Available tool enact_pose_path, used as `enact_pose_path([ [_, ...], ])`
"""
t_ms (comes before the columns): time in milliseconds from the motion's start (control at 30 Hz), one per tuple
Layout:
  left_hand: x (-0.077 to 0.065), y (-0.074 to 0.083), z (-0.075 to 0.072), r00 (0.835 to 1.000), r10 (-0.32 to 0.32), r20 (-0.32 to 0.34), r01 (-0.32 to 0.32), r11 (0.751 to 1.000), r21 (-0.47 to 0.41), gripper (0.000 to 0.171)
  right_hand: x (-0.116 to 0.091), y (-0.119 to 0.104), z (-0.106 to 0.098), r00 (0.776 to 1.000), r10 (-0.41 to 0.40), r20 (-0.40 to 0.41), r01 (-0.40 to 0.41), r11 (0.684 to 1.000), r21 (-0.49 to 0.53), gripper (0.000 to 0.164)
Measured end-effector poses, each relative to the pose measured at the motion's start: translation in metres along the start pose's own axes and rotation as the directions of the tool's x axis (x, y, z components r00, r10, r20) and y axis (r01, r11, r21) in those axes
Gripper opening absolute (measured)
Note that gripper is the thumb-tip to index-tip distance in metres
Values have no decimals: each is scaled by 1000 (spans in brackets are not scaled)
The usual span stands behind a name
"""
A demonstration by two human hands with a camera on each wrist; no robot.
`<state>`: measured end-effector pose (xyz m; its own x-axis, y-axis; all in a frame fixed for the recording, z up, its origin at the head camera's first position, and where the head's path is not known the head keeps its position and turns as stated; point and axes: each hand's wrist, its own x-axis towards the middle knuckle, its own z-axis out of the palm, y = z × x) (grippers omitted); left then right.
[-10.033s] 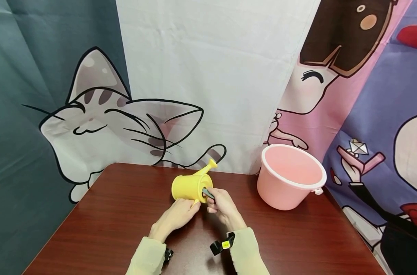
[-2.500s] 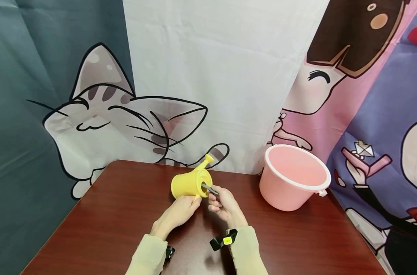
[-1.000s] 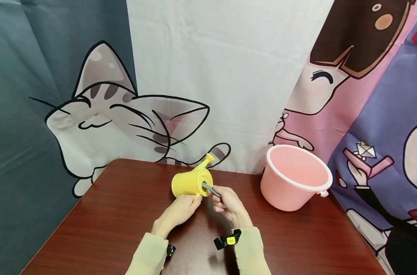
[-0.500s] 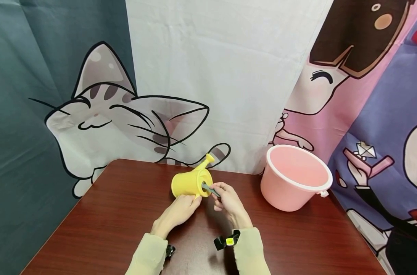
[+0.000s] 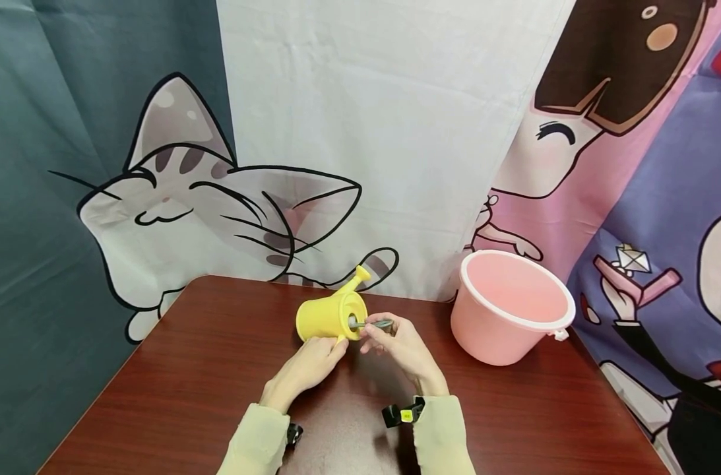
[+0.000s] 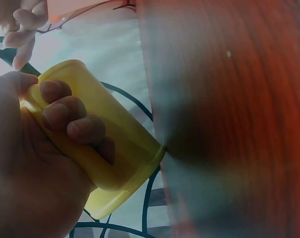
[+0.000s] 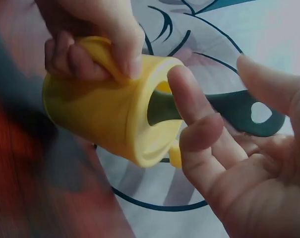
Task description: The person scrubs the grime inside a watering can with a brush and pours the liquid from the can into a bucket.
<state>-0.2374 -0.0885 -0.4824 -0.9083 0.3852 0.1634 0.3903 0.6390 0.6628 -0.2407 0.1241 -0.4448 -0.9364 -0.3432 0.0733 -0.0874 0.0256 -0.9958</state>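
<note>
A yellow watering can (image 5: 323, 318) lies tilted on its side over the table, spout up and mouth facing right. My left hand (image 5: 309, 361) grips its handle; in the left wrist view curled fingers (image 6: 65, 111) wrap it. A dark green tool handle (image 7: 231, 106) with a hole near its end runs into the can's mouth. Its far end is hidden inside; a whitish bit (image 5: 352, 322) shows at the opening. My right hand (image 5: 402, 346) holds the handle between thumb and fingers just outside the mouth. In the right wrist view the handle passes behind one finger, and the thumb stands apart.
A pink bucket (image 5: 502, 310) with a white rim stands at the back right of the brown wooden table (image 5: 218, 369). A cloth backdrop (image 5: 360, 132) with cartoon figures hangs right behind the table's far edge.
Over the last second my right hand has turned and shifted slightly right, its fingers moving along the handle, which now lies flatter. The left hand and watering can stay put.
</note>
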Motion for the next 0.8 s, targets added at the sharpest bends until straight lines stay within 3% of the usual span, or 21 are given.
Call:
enact_pose_path([
  [100, 0, 0, 0, 1000, 1, 2, -1, 1000, -1, 46, -1, -1, -1, 997, -71, -36, 66, 989, -131, 31],
  [167, 0, 0, 0, 1000, 4, -2, -4, 1000, 2, 46, 0, -1, 0, 986, -145, -80, 118, 954, -275, 26],
  [333, -1, 0, 1, 1000, 3, -9, -3, 1000, 11, 47, 0, -1, 2, 931, -346, -120, 212, 776, -595, 9],
  [433, -1, -1, 1, 1000, 7, -7, -7, 1000, 8, 47, 0, 0, 2, 909, -405, -99, 245, 712, -657, 16],
  [567, 0, -1, 1, 1000, 13, -7, -13, 1000, 9, 47, -2, -2, 1, 904, -423, -71, 247, 649, -719, 23],
  [667, -1, -1, 1, 1000, 11, -8, -11, 1000, 12, 47, -3, -5, 0, 897, -442, -15, 282, 598, -750, 19],
  [800, -1, -1, 3, 1000, 12, -10, -12, 1000, 14, 48, -2, -2, -1, 870, -490, 53, 348, 535, -770, 8],
])
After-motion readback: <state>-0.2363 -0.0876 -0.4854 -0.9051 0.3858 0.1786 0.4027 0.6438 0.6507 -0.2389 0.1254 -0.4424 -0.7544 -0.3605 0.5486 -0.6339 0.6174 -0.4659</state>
